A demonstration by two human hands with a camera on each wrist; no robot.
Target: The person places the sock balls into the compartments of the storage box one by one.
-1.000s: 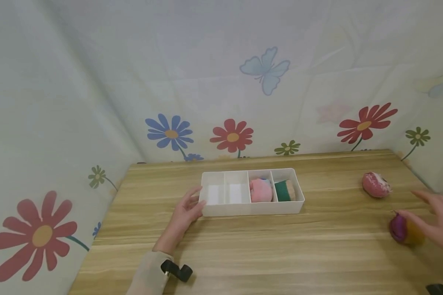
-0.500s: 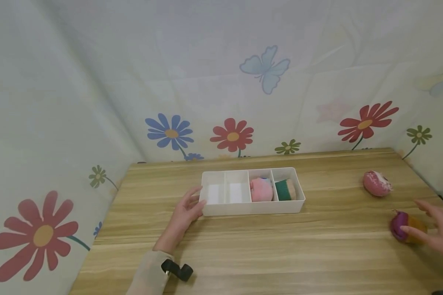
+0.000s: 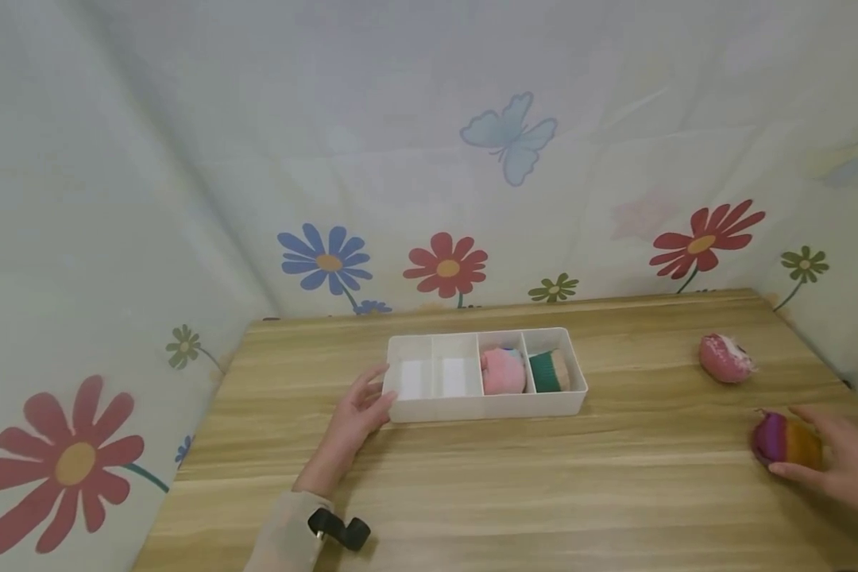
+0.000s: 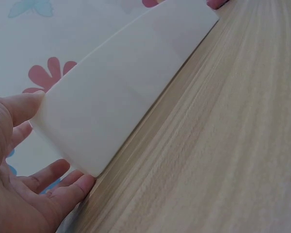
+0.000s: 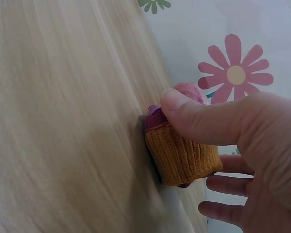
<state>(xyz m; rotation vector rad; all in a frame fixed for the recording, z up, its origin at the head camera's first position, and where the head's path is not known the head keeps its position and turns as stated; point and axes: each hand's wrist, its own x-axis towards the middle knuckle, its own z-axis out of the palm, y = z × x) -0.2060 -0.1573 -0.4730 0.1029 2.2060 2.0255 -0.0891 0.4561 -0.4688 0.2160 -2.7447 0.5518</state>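
A white four-compartment box [image 3: 482, 407] stands on the wooden table. My left hand [image 3: 357, 409] touches its left end, the thumb at the near corner and the other fingers loosely extended along the end wall. A pink rolled sock [image 3: 504, 371] sits in the third compartment from the left, a green and beige rolled sock [image 3: 546, 372] in the fourth. At the right, my right hand [image 3: 847, 461] pinches a purple and mustard rolled sock [image 5: 182, 155] on the table, thumb on the near side and index finger across the far side. The remaining fingers extend behind it.
Beyond the right hand lies a pink and white rolled sock [image 3: 725, 359] on the table [image 3: 529, 492]. A pale curtain [image 3: 372, 143] printed with flowers rises along the table's back and sides. A black strap mount [image 3: 339, 530] sits on my left wrist.
My right hand has come down around the purple and mustard sock, its thumb moving to the near side. The left hand and the box keep their place.
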